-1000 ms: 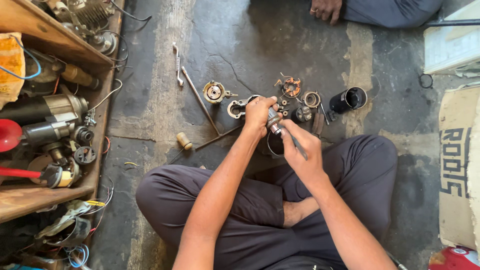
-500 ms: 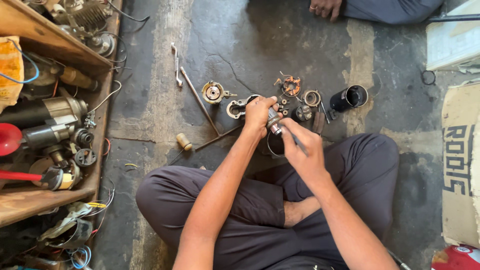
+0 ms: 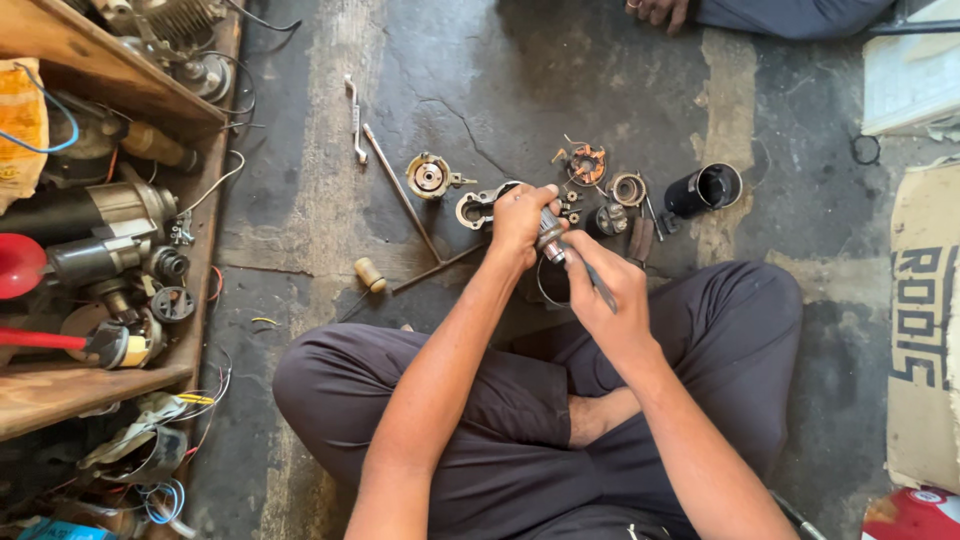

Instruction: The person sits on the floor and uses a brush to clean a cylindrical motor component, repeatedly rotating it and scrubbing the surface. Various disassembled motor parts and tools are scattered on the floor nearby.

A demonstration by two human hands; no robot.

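1. Grey metal shows between my hands: a small cylindrical motor part (image 3: 551,240), held above the concrete floor (image 3: 300,200), just near of the scattered pieces.
2. My left hand (image 3: 522,218) is closed around the part from the left.
3. My right hand (image 3: 603,285) is curled on a thin tool (image 3: 596,283), its tip against the part.
4. Far right of my hands lies a black cylindrical housing (image 3: 706,190); to the left a long T-handled wrench (image 3: 410,215).
5. A wooden shelf (image 3: 100,70) of motors stands far left.

One head-worn camera looks steeply down, close over the crossed legs and concrete floor (image 3: 300,200).
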